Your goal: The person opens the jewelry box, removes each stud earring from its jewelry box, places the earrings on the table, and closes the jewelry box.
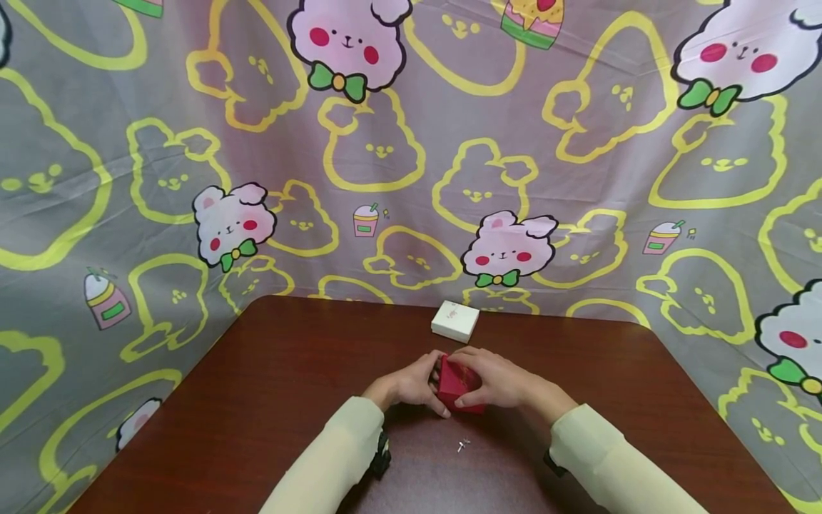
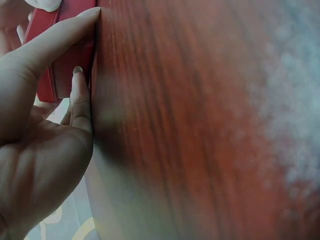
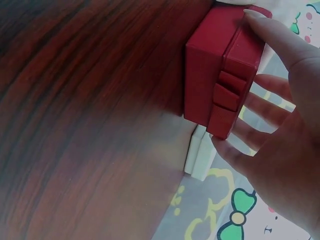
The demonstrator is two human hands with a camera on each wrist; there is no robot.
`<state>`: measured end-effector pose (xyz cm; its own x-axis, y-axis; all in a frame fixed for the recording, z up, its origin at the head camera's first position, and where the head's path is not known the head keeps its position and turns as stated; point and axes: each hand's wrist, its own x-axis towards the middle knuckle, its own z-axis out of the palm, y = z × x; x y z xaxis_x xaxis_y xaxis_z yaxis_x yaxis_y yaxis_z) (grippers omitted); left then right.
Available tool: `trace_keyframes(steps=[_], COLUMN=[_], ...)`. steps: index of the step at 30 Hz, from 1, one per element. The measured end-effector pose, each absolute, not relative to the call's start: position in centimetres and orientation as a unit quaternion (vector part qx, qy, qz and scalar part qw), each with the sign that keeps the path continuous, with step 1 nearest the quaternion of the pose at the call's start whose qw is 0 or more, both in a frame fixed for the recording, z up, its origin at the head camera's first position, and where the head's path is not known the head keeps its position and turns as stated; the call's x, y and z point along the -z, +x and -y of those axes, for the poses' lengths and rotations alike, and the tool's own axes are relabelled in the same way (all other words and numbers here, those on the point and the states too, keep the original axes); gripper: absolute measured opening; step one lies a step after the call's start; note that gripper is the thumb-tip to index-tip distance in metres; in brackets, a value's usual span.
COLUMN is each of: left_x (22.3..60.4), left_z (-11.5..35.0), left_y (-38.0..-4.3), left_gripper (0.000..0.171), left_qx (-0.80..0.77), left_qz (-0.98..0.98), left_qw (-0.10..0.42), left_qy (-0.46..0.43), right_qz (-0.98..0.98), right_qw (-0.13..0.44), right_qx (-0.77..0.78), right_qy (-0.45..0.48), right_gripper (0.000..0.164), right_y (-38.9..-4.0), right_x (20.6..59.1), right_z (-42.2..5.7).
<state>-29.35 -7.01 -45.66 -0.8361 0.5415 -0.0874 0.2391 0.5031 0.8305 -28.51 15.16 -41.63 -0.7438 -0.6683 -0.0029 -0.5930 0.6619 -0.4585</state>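
A small red box (image 1: 453,385) with a ribbon-like bow on one side of its lid rests on the table between both hands. My left hand (image 1: 411,383) holds its lower part from the left, the thumb (image 2: 65,37) lying along one face. From the right, my right hand (image 1: 501,376) grips the lid (image 3: 241,65), its thumb on one edge and the fingers spread at the opposite one. The lid appears closed over the base. A tiny silvery piece of jewelry (image 1: 463,445) lies on the table nearer to me.
A flat white box (image 1: 455,321) sits near the far edge of the dark wooden table (image 1: 308,364). Behind it hangs a patterned cloth (image 1: 411,214) with cartoon animals, reaching round both sides.
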Motion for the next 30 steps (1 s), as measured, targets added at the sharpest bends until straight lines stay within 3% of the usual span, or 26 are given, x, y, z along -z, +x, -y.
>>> trace_keyframes(steps=[22, 30], left_x=[46.0, 46.0], left_z=[7.5, 7.5], left_y=[-29.2, -29.4], left_gripper=[0.099, 0.079], left_qx=[-0.466, -0.453], left_qz=[-0.835, -0.839], left_qw=[0.190, 0.183], left_qy=[0.225, 0.238], right_qz=[-0.905, -0.909], right_qw=[0.065, 0.059], right_qx=[0.224, 0.223], right_qy=[-0.355, -0.347], right_gripper=[0.077, 0.076], right_y=[-28.2, -28.2], right_x=[42.5, 42.5], right_z=[-16.9, -17.2])
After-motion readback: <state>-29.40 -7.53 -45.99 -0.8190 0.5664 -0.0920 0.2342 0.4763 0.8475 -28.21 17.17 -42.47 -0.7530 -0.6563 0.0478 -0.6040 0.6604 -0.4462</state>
